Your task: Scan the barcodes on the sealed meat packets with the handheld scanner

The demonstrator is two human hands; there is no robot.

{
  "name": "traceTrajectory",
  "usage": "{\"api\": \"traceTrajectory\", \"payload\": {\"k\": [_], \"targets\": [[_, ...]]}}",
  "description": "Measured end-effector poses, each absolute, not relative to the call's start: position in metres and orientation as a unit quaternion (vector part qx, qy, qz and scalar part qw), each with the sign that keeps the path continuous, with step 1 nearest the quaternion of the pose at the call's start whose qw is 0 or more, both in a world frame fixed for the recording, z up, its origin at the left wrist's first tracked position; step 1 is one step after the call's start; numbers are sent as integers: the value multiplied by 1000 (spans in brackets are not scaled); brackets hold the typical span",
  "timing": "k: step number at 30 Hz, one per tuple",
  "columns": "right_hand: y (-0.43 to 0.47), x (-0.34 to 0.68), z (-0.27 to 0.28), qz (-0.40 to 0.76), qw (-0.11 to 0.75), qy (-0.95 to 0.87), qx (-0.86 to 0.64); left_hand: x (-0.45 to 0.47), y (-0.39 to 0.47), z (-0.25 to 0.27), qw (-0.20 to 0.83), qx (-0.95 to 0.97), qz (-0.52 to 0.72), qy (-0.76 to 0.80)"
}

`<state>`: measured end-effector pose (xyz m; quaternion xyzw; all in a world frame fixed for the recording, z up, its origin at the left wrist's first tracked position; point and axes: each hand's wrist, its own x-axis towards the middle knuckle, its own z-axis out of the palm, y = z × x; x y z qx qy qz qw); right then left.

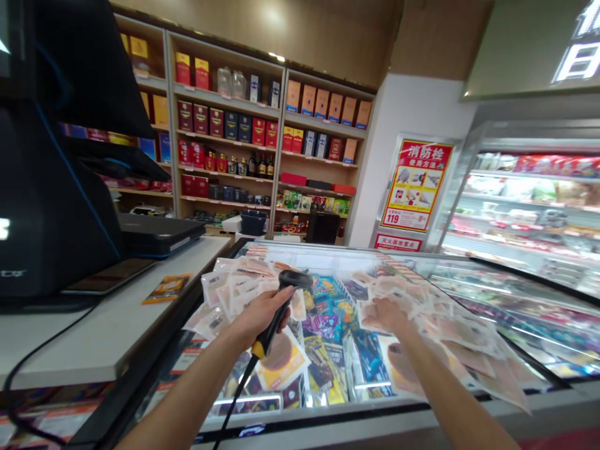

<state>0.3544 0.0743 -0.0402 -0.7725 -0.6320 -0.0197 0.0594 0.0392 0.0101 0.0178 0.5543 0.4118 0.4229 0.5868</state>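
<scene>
So the left grip [259, 314] is wrapped around a black handheld scanner with yellow trim [273, 326], fingers curled firmly round the handle. Its long axis runs on a slant: yellow-trimmed butt down near the wrist, chunky head up and to the right, away from the person. The right grip [387, 314] is palm-down on a messy spread of flat, see-through plastic packets with pale contents [450, 328]; can't tell if it's pinching one or just resting there. That spread runs from its fingers off to the right and back toward the person, so the right grip is clearly the nearer one, with the scanner well to its left. Another fan of pale plastic packets [227, 294] lies just past the left grip, a bit left, on the glass-topped chest freezer [356, 422]. One flat yellow-orange packet with a brown round [284, 369] lies just beside the scanner's butt.
</scene>
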Motion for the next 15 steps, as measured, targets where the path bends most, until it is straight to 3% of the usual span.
{"api": "traceTrajectory", "payload": {"k": [11, 13, 15], "targets": [[92, 371, -33, -11, 138, -669, -731, 47, 8, 23, 590, 556, 404, 424], [99, 374, -32, 31, 222, -652, -725, 46, 7, 24, 591, 553, 406, 424], [106, 373, -33, 80, 362, -611, -699, 45, 7, 24, 595, 547, 408, 424]]}}
